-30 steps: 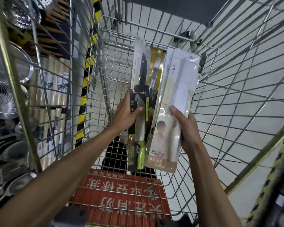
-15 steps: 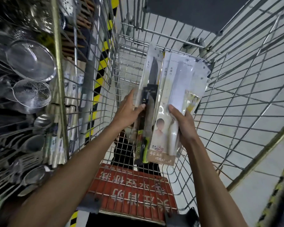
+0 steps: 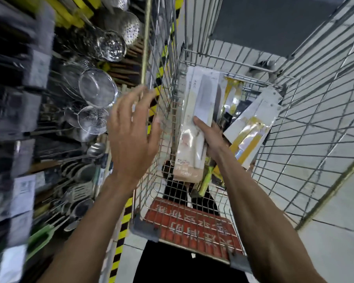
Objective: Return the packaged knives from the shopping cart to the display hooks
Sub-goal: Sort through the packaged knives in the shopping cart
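Left hand (image 3: pixel 131 137) lifted away — knife packs (image 3: pixel 200 94) stay in grip of right hand (image 3: pixel 213 139).

This is a shop's kitchenware aisle. A wire shopping cart (image 3: pixel 168 139) holding packaged knives (image 3: pixel 202 99) fills the centre and right of the frame. At left hang metal strainers (image 3: pixel 97 88), ladles (image 3: pixel 94 149) and a barcode label (image 3: pixel 24 186).
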